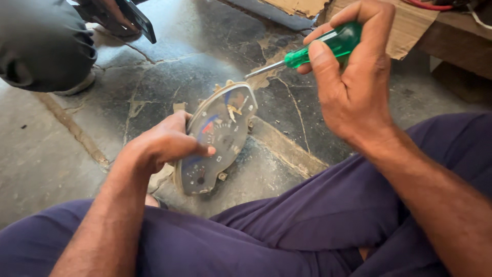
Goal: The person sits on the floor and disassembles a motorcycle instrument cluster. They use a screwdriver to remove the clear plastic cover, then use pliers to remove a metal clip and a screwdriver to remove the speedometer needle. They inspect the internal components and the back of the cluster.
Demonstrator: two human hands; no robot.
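Had the gauge cluster (218, 137) tilted up off the floor (46, 154) in my left hand (164, 143), right hand (353, 87) wrapped round the screwdriver (318, 48), tip aimed down-left at the cluster's top edge, still apart from it

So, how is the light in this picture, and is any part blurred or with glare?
Head view: daylight falls from the upper side, bright on the floor; the gauge cluster in the left hand shows a pale sheen on its cover; the right hand with the green screwdriver is sharp; frame corners look slightly soft.
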